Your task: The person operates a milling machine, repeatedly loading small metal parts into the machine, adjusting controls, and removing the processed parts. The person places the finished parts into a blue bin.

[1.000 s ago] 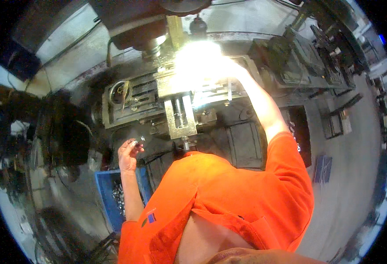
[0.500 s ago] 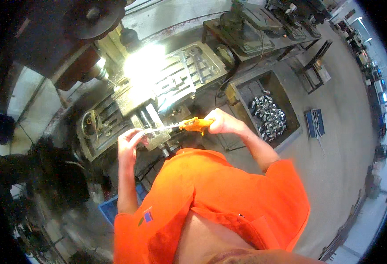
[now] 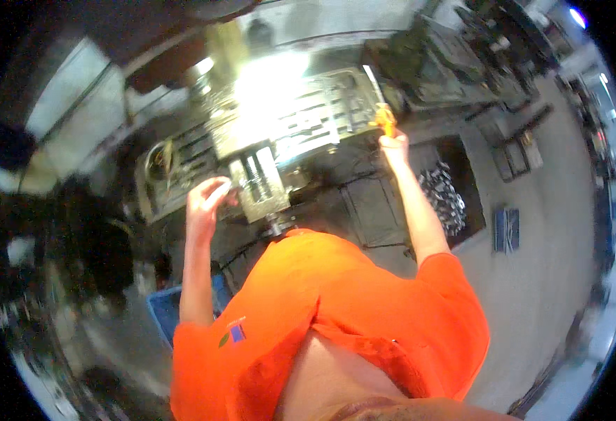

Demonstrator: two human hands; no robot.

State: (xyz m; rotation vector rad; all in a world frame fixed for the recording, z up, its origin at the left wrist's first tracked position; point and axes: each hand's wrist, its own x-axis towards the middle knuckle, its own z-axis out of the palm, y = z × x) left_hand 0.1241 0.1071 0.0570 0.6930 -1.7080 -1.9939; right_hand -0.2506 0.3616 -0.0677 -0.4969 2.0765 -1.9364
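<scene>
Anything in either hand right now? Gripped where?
Right hand holds an orange-handled tool by the handle, its metal shaft pointing up and away. Left hand is at the vise; whether it grips anything is unclear.

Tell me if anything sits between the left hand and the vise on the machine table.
Nothing visible does. The left hand is right beside the vise, at its left side, with no object between them; contact is too blurred to judge. The right hand holds an orange-handled tool off to the right.

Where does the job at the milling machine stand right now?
Done: cannot tell; glare washes out the machine table. In hand: the right hand holds an orange-handled tool, blade up, beside the table; the left hand is at the vise, apparently empty. Left: a crate of metal parts sits on the floor.
</scene>
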